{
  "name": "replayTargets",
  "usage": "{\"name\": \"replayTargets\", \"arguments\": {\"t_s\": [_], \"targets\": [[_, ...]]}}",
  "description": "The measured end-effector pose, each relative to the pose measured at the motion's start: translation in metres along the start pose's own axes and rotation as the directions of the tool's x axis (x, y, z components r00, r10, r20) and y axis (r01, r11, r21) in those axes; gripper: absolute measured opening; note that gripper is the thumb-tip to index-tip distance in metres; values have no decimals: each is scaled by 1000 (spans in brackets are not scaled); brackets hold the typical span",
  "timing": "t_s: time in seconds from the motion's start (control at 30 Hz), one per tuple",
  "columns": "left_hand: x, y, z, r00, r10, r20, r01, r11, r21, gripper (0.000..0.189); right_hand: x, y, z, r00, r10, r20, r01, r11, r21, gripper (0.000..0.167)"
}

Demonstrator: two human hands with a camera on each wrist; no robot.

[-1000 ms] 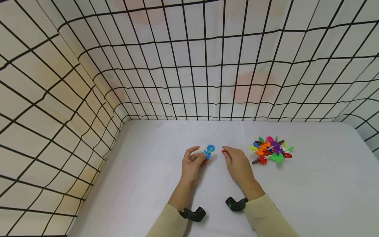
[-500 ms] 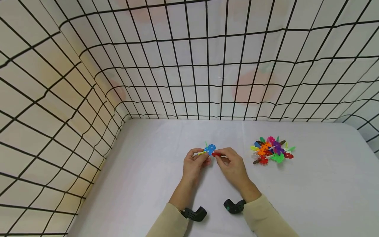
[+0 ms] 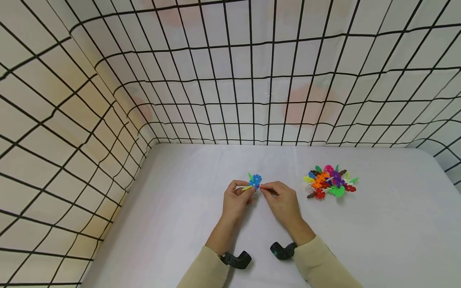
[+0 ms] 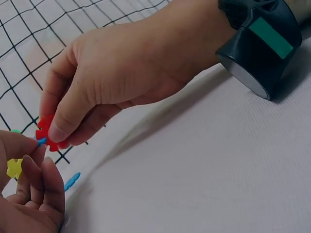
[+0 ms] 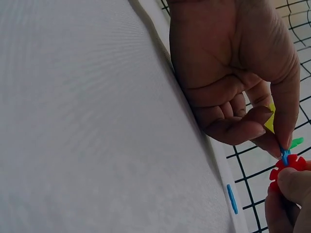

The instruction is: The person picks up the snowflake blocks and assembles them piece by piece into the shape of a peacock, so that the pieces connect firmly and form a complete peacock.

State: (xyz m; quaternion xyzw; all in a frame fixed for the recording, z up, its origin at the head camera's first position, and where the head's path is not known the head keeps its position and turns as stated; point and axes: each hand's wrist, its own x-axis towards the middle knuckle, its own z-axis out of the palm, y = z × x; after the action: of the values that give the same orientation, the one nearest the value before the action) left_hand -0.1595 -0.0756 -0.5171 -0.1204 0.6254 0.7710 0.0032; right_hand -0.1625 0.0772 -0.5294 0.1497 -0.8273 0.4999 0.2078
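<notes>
My left hand (image 3: 234, 203) pinches a blue snowflake disc (image 3: 256, 179) from a small cluster of notched plastic discs. A yellow disc (image 4: 14, 168) and a green disc (image 5: 296, 142) belong to that cluster. Between thumb and fingers, my right hand (image 3: 283, 200) holds a red snowflake disc (image 4: 44, 130). In both wrist views the red disc meets the edge of the blue one, at right angles to it. Fingers hide part of both, so how deep the slots engage cannot be told. Another blue disc (image 5: 232, 199) shows edge-on nearby.
A pile of multicoloured snowflake discs (image 3: 329, 183) lies on the white table (image 3: 389, 224), right of my hands. Black wire mesh (image 3: 234, 80) over pale cloth rises behind the table and along its left. Each wrist wears a black camera (image 3: 237, 260).
My right hand has moved left with the red disc, bringing it against the blue disc. The cluster in my left hand has turned, and its green disc now points upward.
</notes>
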Motion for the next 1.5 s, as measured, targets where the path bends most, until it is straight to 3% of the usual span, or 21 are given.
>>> {"name": "replayTargets", "arguments": {"t_s": [0.1,0.23,0.3,0.4,0.5,0.57,0.8,0.93,1.03,1.1,1.13,1.23,1.3,1.5], "targets": [[1,-2,-1,1000,-9,-12,8,999,-49,25,1,1,1,998,38,52,-41,998,51,23],[4,-5,-2,997,-40,-62,26,976,-214,23,5,5,2,986,103,135,-115,990,86,43],[5,-5,-3,995,-53,-83,26,955,-295,23,7,7,4,979,136,154,-142,990,25,46],[6,-6,-3,993,-76,-93,37,931,-364,23,12,11,12,968,168,184,-136,976,-172,42],[7,-6,-3,993,-81,-82,43,921,-387,23,15,12,20,963,145,227,-57,934,-354,40],[7,-8,-2,994,-79,-74,43,918,-393,23,15,12,24,962,113,247,-3,913,-408,39],[7,-12,-2,997,-47,-63,17,907,-420,16,8,8,23,989,-6,145,65,909,-411,27],[5,-11,-1,998,-32,-48,10,916,-401,15,3,5,16,998,22,57,4,909,-417,23],[4,-11,0,999,-16,-51,-3,934,-357,16,-2,1,12,987,161,-8,-157,945,-286,25],[4,-10,0,998,-5,-60,-14,947,-320,16,-4,-2,10,965,258,-33,-260,962,-82,27],[3,-10,1,998,7,-66,-26,956,-293,16,-5,-4,9,953,299,-40,-298,954,35,28],[3,-8,2,996,48,-72,-62,977,-206,18,-5,-9,10,933,360,-32,-333,891,309,28],[2,-6,2,994,80,-77,-91,985,-144,20,-5,-11,12,936,353,-13,-321,866,382,28],[2,-5,1,983,166,-76,-169,985,-25,22,-3,-14,18,942,334,7,-305,852,426,26]]}}
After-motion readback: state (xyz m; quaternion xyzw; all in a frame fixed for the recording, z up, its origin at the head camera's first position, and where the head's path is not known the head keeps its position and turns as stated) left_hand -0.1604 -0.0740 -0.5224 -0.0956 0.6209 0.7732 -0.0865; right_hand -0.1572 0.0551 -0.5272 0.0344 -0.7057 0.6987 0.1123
